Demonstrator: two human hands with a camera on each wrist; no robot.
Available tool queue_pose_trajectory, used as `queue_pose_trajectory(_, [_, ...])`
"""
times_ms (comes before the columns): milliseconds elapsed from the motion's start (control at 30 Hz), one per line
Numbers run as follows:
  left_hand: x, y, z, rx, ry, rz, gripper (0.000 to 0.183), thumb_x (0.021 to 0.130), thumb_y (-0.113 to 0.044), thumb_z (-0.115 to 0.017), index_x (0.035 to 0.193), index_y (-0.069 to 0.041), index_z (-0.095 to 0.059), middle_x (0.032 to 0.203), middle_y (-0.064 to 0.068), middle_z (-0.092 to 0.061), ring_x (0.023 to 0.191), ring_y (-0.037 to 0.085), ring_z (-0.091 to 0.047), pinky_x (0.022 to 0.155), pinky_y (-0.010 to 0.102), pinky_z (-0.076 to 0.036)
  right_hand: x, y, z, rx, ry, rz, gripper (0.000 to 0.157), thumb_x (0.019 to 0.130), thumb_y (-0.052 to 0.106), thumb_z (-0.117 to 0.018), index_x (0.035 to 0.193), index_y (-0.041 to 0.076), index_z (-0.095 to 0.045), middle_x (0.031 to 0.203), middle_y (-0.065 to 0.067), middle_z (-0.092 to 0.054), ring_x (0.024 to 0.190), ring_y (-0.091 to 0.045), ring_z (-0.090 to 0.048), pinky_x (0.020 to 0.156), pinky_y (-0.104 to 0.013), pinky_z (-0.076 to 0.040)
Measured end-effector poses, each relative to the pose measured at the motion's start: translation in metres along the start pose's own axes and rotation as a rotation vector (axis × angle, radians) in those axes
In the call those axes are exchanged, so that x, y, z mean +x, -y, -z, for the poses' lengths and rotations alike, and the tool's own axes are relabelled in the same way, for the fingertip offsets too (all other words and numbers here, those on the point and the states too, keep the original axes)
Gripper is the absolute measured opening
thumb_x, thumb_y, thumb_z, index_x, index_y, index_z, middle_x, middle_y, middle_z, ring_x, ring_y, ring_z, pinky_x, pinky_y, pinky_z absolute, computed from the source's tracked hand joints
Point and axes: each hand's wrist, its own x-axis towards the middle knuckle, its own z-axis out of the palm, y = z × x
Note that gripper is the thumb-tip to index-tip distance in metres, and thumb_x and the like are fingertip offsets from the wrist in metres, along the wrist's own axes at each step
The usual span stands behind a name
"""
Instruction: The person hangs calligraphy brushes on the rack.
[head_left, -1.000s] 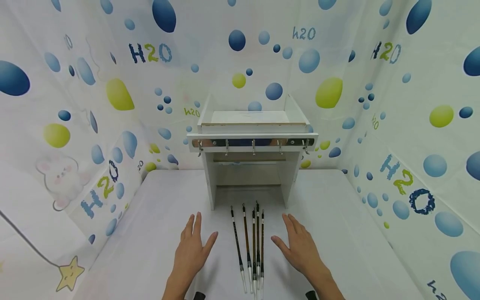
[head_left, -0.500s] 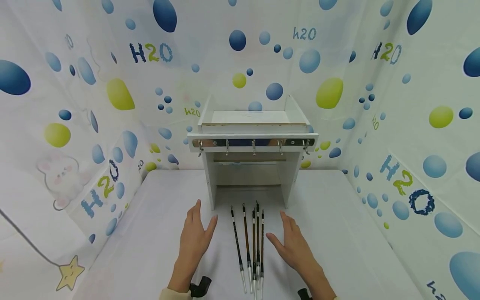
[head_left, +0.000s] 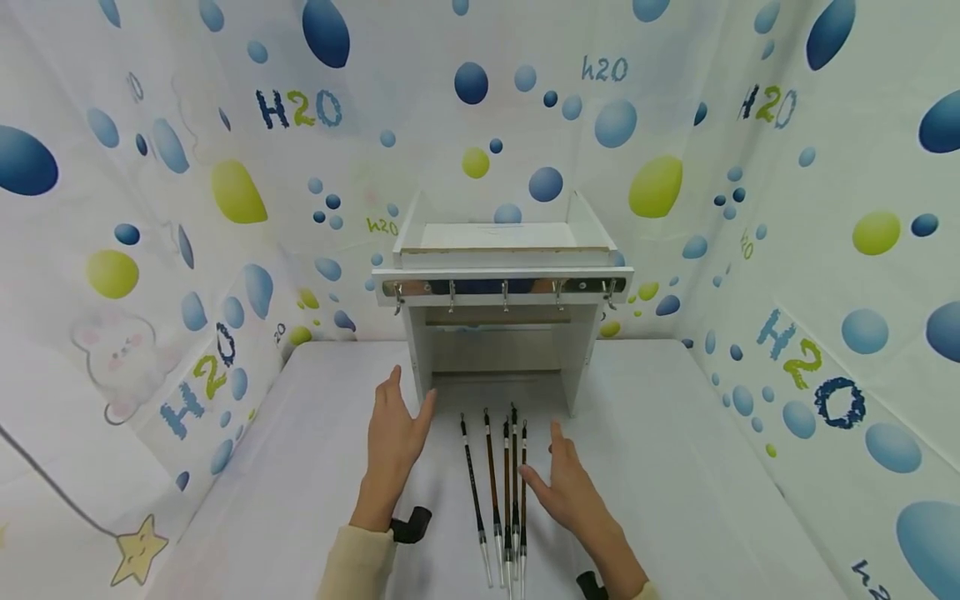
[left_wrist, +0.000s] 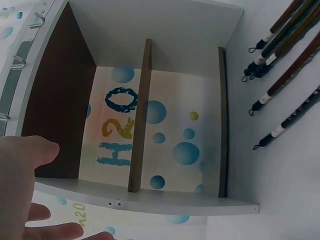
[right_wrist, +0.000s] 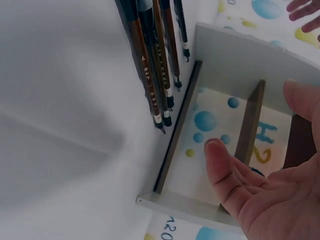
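Observation:
Several calligraphy brushes (head_left: 492, 475) with hanging loops and clear tip covers lie side by side on the white tabletop. Behind them stands a white wooden rack (head_left: 585, 346) with a row of metal hooks (head_left: 506, 295) along its front. My left hand (head_left: 395, 437) is raised near the rack's left side panel, fingers extended and thumb apart, holding nothing. To the right of the brushes hovers my right hand (head_left: 573, 492), its fingers loosely bent and nothing held. In the right wrist view, the brushes (right_wrist: 159, 65) are apart from that hand (right_wrist: 270, 200).
A white curtain (head_left: 547, 117) printed with bubbles and lettering surrounds the table (head_left: 675, 475) at the back and sides. The rack has an open tray (head_left: 498, 235) on top and an open space between its side panels. Both wrists wear a black camera mount (head_left: 411, 525).
Both hands have moved. My left hand has gone forward toward the rack's left panel, and my right hand has shifted left toward the brushes. The brushes and rack stay in place.

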Motion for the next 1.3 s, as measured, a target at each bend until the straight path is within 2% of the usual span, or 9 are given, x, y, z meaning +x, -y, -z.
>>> queue_pose_trajectory(100, [0.010, -0.003, -0.001, -0.028, -0.016, 0.008, 0.078, 0.096, -0.041, -0.064, 0.154, 0.000, -0.030, 0.147, 0.027, -0.042, 0.131, 0.044, -0.051, 0.101, 0.055, -0.049, 0.002, 0.001, -0.005, 0.020, 0.011, -0.016, 0.094, 0.097, 0.048, -0.061, 0.161, 0.004, -0.007, 0.149, -0.030, -0.041, 0.126, -0.049, -0.056, 0.097, -0.060, -0.049])
queue_pose_trajectory(267, [0.026, -0.006, -0.003, -0.077, -0.046, 0.020, 0.076, 0.096, -0.037, -0.064, 0.153, 0.001, -0.031, 0.145, 0.028, -0.043, 0.130, 0.045, -0.052, 0.102, 0.055, -0.048, 0.005, 0.001, -0.014, 0.036, 0.014, -0.030, 0.092, 0.097, 0.042, -0.063, 0.159, 0.000, -0.010, 0.143, -0.030, -0.046, 0.123, -0.046, -0.058, 0.098, -0.061, -0.048])
queue_pose_trajectory(500, [0.052, -0.005, -0.007, -0.102, -0.064, 0.021, 0.072, 0.096, -0.034, -0.064, 0.151, 0.003, -0.034, 0.143, 0.029, -0.044, 0.126, 0.046, -0.054, 0.101, 0.056, -0.048, 0.010, 0.000, -0.026, 0.045, 0.026, -0.056, 0.084, 0.097, 0.034, -0.065, 0.155, -0.008, -0.020, 0.138, -0.033, -0.047, 0.117, -0.045, -0.060, 0.098, -0.060, -0.048])
queue_pose_trajectory(733, [0.075, -0.008, -0.006, -0.130, -0.045, 0.025, 0.067, 0.096, -0.031, -0.061, 0.150, 0.002, -0.038, 0.138, 0.027, -0.049, 0.118, 0.043, -0.056, 0.098, 0.054, -0.049, 0.014, -0.006, -0.039, 0.038, 0.038, -0.080, 0.070, 0.096, 0.022, -0.065, 0.146, -0.015, -0.033, 0.141, -0.040, -0.043, 0.127, -0.053, -0.051, 0.103, -0.061, -0.045])
queue_pose_trajectory(1000, [0.091, -0.009, -0.009, -0.125, -0.119, -0.047, 0.054, 0.098, -0.028, -0.057, 0.140, 0.006, -0.051, 0.123, 0.029, -0.062, 0.102, 0.043, -0.066, 0.084, 0.053, -0.055, 0.016, -0.010, -0.050, -0.004, 0.017, -0.056, 0.053, 0.092, 0.010, -0.068, 0.130, -0.021, -0.048, 0.126, -0.042, -0.054, 0.116, -0.054, -0.058, 0.094, -0.058, -0.051])
queue_pose_trajectory(1100, [0.095, -0.006, -0.011, -0.123, -0.140, -0.071, 0.047, 0.100, -0.026, -0.056, 0.135, 0.006, -0.056, 0.115, 0.027, -0.065, 0.095, 0.041, -0.070, 0.079, 0.052, -0.057, 0.016, -0.012, -0.052, -0.007, 0.023, -0.056, 0.051, 0.092, 0.009, -0.068, 0.129, -0.021, -0.049, 0.124, -0.042, -0.054, 0.116, -0.054, -0.058, 0.094, -0.059, -0.051])
queue_pose_trajectory(1300, [0.101, -0.004, -0.016, -0.101, -0.236, -0.156, 0.031, 0.100, -0.016, -0.057, 0.118, 0.008, -0.064, 0.101, 0.027, -0.069, 0.085, 0.041, -0.072, 0.072, 0.053, -0.057, 0.018, -0.014, -0.057, -0.019, 0.038, -0.060, 0.047, 0.091, 0.005, -0.065, 0.127, -0.022, -0.050, 0.120, -0.041, -0.057, 0.113, -0.053, -0.059, 0.092, -0.058, -0.052])
